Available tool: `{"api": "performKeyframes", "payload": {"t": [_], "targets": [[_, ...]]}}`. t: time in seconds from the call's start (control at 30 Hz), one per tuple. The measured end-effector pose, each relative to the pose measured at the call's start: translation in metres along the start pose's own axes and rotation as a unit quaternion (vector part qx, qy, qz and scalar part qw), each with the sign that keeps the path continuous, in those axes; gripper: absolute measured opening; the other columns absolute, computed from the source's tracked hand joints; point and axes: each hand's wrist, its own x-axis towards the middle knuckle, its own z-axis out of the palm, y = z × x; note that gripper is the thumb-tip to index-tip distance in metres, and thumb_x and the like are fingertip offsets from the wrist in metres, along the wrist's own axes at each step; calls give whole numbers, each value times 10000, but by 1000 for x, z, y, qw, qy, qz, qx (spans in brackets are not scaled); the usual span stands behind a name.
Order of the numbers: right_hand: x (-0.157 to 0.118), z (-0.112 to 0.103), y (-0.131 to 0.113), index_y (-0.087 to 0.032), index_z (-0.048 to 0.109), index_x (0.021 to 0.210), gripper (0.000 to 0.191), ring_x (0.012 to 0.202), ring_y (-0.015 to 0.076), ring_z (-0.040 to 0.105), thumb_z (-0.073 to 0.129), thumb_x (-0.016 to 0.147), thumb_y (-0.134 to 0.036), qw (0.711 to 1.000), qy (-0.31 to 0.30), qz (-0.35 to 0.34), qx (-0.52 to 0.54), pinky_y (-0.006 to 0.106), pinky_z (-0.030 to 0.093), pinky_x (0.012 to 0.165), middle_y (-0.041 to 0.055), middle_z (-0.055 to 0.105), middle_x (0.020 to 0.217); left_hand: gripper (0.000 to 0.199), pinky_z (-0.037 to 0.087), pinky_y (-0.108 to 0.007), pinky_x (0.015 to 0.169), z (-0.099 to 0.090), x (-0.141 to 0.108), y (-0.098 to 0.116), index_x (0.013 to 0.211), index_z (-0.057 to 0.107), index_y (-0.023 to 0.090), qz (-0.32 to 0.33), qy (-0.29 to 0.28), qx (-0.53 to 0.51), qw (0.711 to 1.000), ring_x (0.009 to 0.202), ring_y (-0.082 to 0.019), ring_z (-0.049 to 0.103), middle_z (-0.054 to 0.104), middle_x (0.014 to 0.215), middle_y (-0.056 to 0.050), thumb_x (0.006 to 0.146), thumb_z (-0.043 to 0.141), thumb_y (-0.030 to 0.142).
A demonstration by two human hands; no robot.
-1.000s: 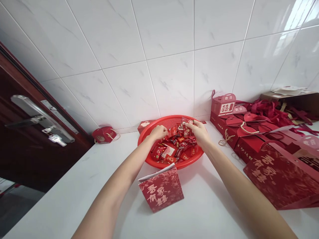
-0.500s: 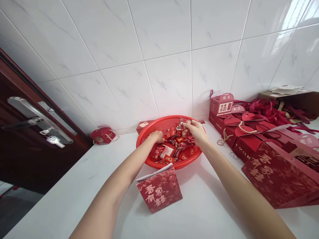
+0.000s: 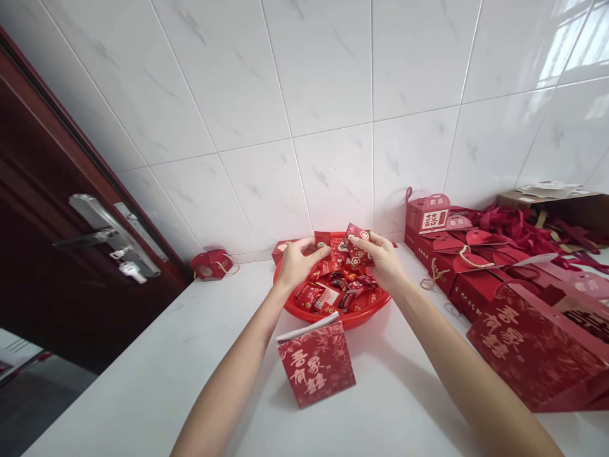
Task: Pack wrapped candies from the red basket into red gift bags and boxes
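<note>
Over the red plastic basket (image 3: 366, 319), my right hand (image 3: 384, 259) pinches a small dark-red printed packet (image 3: 358, 244) with white patterns, held upright. My left hand (image 3: 297, 263) is above the basket's left side, thumb and fingers closing on a red packet (image 3: 323, 238) at the far rim. Below both hands, wrapped red sweets (image 3: 354, 285) and a pale-faced packet (image 3: 328, 296) lie in the basket. In front of it stands a red gift box (image 3: 318, 365) with pale lettering and an open top.
Several red gift boxes (image 3: 537, 346) and ribbons (image 3: 514, 222) fill the right side, beside an open cardboard box (image 3: 571, 202). A small red box (image 3: 209, 263) stands left by the tiled wall (image 3: 247, 190). A door handle with keys (image 3: 114, 238) is at far left.
My left hand has risen from among the sweets toward the far rim and now has a red packet at its fingertips. My right hand has raised its packet slightly. The view has shifted.
</note>
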Motion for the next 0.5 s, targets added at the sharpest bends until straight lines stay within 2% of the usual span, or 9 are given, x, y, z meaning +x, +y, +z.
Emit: {"api": "performKeyframes", "payload": {"t": [0.13,0.23,0.37,0.5], "targets": [[-28,17,-18,-215,714,857,339,797,216,725,847,662,-459,996,-75,-39,-27,304,570,716,23,767,842,299,535,-298,832,-7,-42,34,858,754,159,40,36,6,999,901,-216,683,761,917,-40,816,748,455],[-46,24,-26,-221,718,898,329,806,210,723,840,708,-460,991,-108,-60,-43,307,578,731,26,772,887,258,538,-302,862,-9,-66,53,879,772,174,54,33,-8,998,943,-219,683,758,944,-41,829,761,427],[-63,29,-31,-219,725,914,294,751,192,712,817,755,-448,987,-134,-67,-61,295,578,693,18,762,860,298,561,-309,869,-6,-86,66,1001,771,198,39,38,-142,988,930,-211,709,770,967,-49,801,809,415],[-73,31,-35,-206,724,910,269,737,183,707,807,775,-423,982,-158,-65,-76,278,569,669,24,756,860,307,565,-276,822,-1,-93,73,925,755,192,13,85,-254,963,856,-180,709,758,890,-32,741,863,413]]}}
